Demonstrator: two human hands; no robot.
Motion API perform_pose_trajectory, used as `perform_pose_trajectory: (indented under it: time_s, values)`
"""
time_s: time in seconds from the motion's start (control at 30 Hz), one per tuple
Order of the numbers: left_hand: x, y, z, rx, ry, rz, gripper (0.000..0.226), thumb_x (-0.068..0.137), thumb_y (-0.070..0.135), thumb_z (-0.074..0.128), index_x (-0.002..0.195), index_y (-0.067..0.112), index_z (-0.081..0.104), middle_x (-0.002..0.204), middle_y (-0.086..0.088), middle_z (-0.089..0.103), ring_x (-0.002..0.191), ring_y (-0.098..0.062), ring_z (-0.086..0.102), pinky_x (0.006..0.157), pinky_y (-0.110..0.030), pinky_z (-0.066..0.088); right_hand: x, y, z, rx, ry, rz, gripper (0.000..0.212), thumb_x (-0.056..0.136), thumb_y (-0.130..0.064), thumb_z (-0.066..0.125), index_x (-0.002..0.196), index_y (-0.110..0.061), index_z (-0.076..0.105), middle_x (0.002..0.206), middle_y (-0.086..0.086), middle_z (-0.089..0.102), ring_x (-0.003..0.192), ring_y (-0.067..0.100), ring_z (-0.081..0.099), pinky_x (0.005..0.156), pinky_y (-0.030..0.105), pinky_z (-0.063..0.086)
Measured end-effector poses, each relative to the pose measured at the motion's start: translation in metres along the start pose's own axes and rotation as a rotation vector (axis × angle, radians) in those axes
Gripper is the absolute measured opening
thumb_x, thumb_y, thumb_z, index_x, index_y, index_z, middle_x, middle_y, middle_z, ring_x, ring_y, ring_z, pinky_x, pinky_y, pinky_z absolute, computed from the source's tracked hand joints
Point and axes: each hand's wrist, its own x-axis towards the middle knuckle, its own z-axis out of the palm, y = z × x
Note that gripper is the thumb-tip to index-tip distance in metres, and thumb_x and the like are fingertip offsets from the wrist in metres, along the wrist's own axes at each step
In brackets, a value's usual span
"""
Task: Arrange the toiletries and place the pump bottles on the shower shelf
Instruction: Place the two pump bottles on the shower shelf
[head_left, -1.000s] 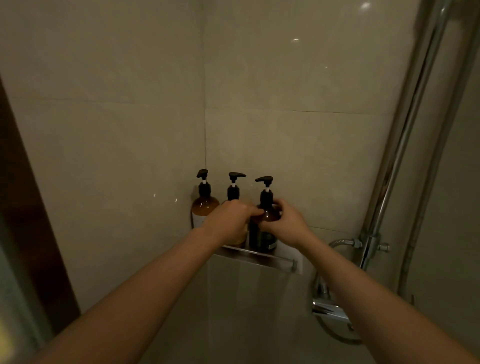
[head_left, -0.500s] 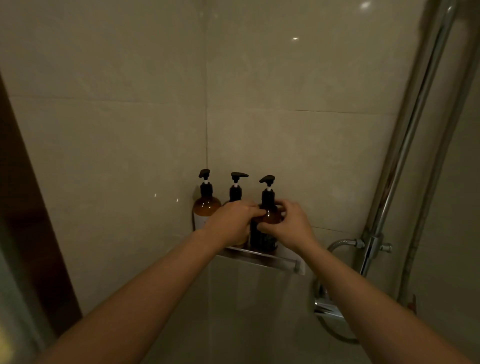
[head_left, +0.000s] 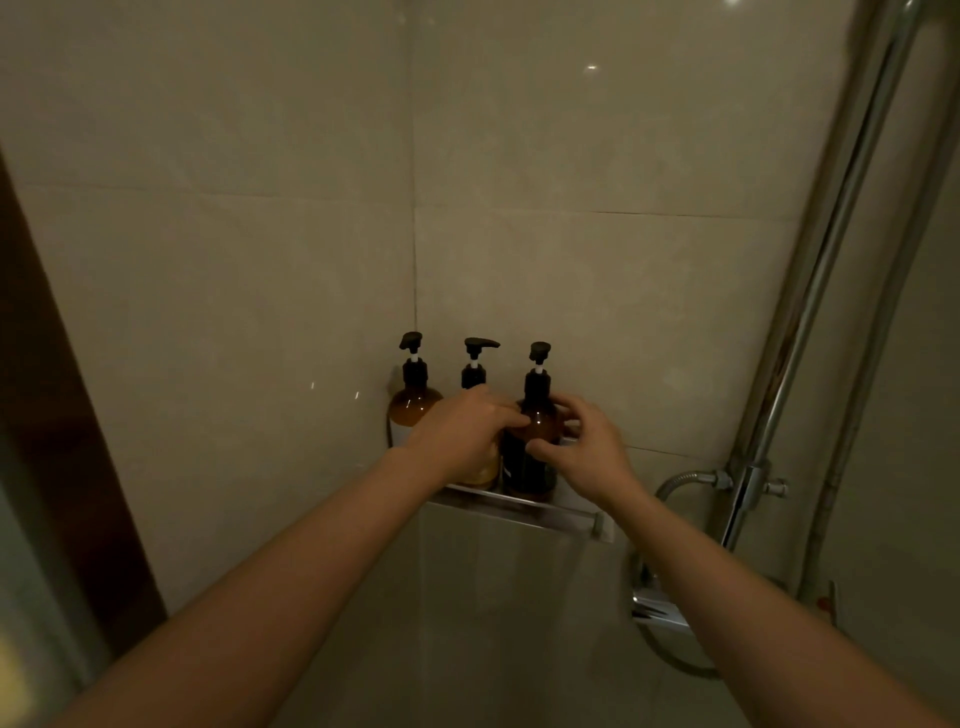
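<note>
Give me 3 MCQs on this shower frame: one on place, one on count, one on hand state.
1. Where do the pump bottles stand?
A. on the floor
B. on the corner shelf
C. on the tap

2. How many pump bottles show?
A. two
B. three
C. four

3. What is the right hand doing?
A. gripping the rightmost bottle
B. hanging idle
C. turning the tap

Key: 1 B, their bases sit on the metal shelf in the tiled corner. 2 B, three black pump heads in a row. 3 A, the right hand curls round the rightmost bottle; the left hand touches it too.
</note>
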Motion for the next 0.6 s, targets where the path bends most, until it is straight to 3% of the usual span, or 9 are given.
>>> perform_pose_trajectory:
  time_s: [0.1, 0.17, 0.27, 0.43, 0.6]
  values:
    - [-0.001, -0.003, 0.0, 0.09, 0.03, 0.013, 0.053, 0.09, 0.009, 0.059, 0.138, 0.032, 0.054, 0.134, 0.007, 0.06, 0.111, -0.016, 0.045, 0.086, -0.032, 0.03, 0.0, 0.002, -0.003, 0.055, -0.038, 0.009, 0.063, 0.079, -0.014, 0.08, 0.135, -0.028, 0.052, 0.122, -0.007, 0.057, 0.117, 0.019, 0.058, 0.082, 0.019, 0.049]
    - [-0.002, -0.003, 0.001, 0.123, 0.023, 0.015, 0.054, 0.09, 0.012, 0.058, 0.139, 0.033, 0.052, 0.136, 0.007, 0.058, 0.12, -0.018, 0.044, 0.096, -0.036, 0.029, -0.001, 0.001, -0.001, -0.009, -0.014, 0.0, 0.069, 0.075, -0.023, 0.084, 0.135, -0.028, 0.051, 0.126, -0.005, 0.054, 0.117, 0.018, 0.056, 0.09, 0.029, 0.051]
    - [-0.002, -0.001, 0.0, 0.124, 0.015, 0.022, 0.053, 0.089, 0.012, 0.058, 0.138, 0.033, 0.053, 0.135, 0.007, 0.06, 0.12, -0.017, 0.045, 0.096, -0.036, 0.028, 0.0, -0.004, 0.003, -0.047, 0.024, 0.018, 0.072, 0.073, -0.032, 0.086, 0.136, -0.029, 0.05, 0.126, -0.001, 0.052, 0.112, 0.019, 0.057, 0.093, 0.041, 0.055]
    - [-0.004, -0.003, -0.003, 0.108, 0.013, 0.03, 0.055, 0.088, 0.009, 0.058, 0.138, 0.032, 0.054, 0.133, 0.007, 0.06, 0.121, -0.016, 0.047, 0.098, -0.035, 0.025, 0.004, -0.002, 0.001, 0.029, -0.055, 0.02, 0.066, 0.079, -0.021, 0.08, 0.137, -0.029, 0.049, 0.13, -0.001, 0.056, 0.117, 0.022, 0.058, 0.09, 0.034, 0.054]
    - [-0.003, 0.0, -0.006, 0.089, -0.003, 0.004, 0.061, 0.087, 0.006, 0.058, 0.142, 0.032, 0.049, 0.128, 0.006, 0.063, 0.121, -0.016, 0.05, 0.1, -0.033, 0.025, 0.003, -0.009, 0.01, -0.157, 0.024, 0.007, 0.077, 0.065, -0.045, 0.086, 0.131, -0.033, 0.048, 0.123, -0.003, 0.05, 0.107, 0.017, 0.056, 0.089, 0.04, 0.055]
